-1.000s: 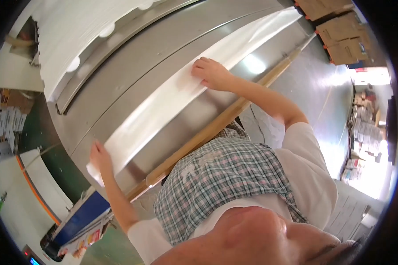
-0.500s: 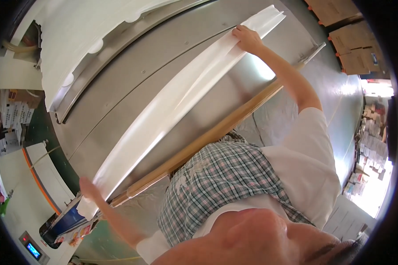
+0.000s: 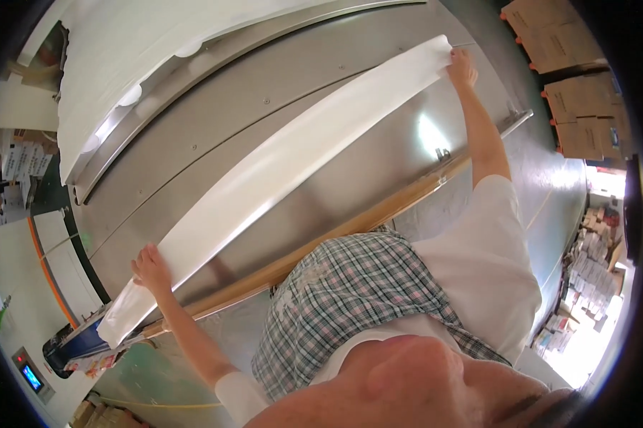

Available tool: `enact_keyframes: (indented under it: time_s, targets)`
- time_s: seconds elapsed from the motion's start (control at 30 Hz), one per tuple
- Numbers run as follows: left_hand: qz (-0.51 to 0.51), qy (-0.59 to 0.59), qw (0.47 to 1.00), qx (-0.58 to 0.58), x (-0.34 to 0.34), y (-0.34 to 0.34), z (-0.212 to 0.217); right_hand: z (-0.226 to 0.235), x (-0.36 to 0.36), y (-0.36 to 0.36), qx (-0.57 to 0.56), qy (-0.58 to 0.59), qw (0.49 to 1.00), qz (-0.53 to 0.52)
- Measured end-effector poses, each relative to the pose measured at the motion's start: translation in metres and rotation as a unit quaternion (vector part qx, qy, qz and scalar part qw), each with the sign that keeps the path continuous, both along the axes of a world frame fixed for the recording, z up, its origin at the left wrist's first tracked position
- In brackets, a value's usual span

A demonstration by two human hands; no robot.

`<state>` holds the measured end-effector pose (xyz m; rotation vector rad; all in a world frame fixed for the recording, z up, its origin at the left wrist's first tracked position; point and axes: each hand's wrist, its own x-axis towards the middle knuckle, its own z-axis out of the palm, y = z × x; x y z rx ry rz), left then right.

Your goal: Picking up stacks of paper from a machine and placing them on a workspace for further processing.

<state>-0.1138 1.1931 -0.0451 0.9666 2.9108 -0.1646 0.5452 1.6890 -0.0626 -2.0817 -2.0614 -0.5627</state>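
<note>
A long white folded strip of thin sheet material [image 3: 300,153] lies slantwise over a grey metal worktop [image 3: 214,164]. Its near-left end hangs at the table's edge. My left hand [image 3: 152,269] is on the strip close to that end, its fingers bent over the far edge and closed on it. At the far right end, my right hand [image 3: 463,69] holds the strip's corner between curled fingers. Part of the right fingertips is hidden behind the hand.
A wooden rail [image 3: 293,264] runs along the worktop's near edge, against my checked apron [image 3: 343,292]. Beyond the worktop, a larger white sheet [image 3: 114,64] hangs over a metal bar. Stacked cartons [image 3: 582,107] stand at right; a machine panel with a small screen [image 3: 32,374] is at lower left.
My right hand has moved outward to the strip's far end. My left hand has shifted up along the strip. The strip's right part, creased before, now looks flatter.
</note>
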Motion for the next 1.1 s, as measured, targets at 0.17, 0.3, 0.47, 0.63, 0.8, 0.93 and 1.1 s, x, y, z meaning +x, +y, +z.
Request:
enact_keyframes:
  time_s: [0.17, 0.3, 0.47, 0.63, 0.8, 0.93, 1.1]
  targets:
    - [0.034, -0.026, 0.999, -0.003, 0.023, 0.006, 0.004, 0.003, 0.059, 0.052, 0.042, -0.061, 0.994, -0.08]
    - [0.043, -0.021, 0.999, -0.017, 0.025, 0.012, -0.006, -0.003, 0.051, 0.091, -0.16, 0.158, 0.967, 0.121]
    - [0.045, 0.026, 0.994, -0.099, 0.02, -0.005, -0.001, -0.089, -0.028, 0.096, -0.09, -0.131, 0.963, 0.217]
    - [-0.068, 0.055, 0.987, -0.132, 0.016, 0.01, -0.028, -0.091, 0.079, 0.163, -0.287, 0.201, 0.912, 0.215]
    - [0.013, -0.001, 0.995, -0.104, -0.023, -0.034, 0.005, -0.118, 0.018, 0.089, -0.389, 0.319, 0.851, 0.152]
    - [0.023, 0.061, 0.994, 0.087, -0.051, -0.097, -0.02, -0.115, 0.007, 0.028, -0.483, 0.257, 0.814, 0.197]
    - [-0.017, 0.106, 0.977, 0.186, -0.031, -0.169, -0.013, -0.091, -0.082, -0.118, -0.563, 0.287, 0.72, 0.285]
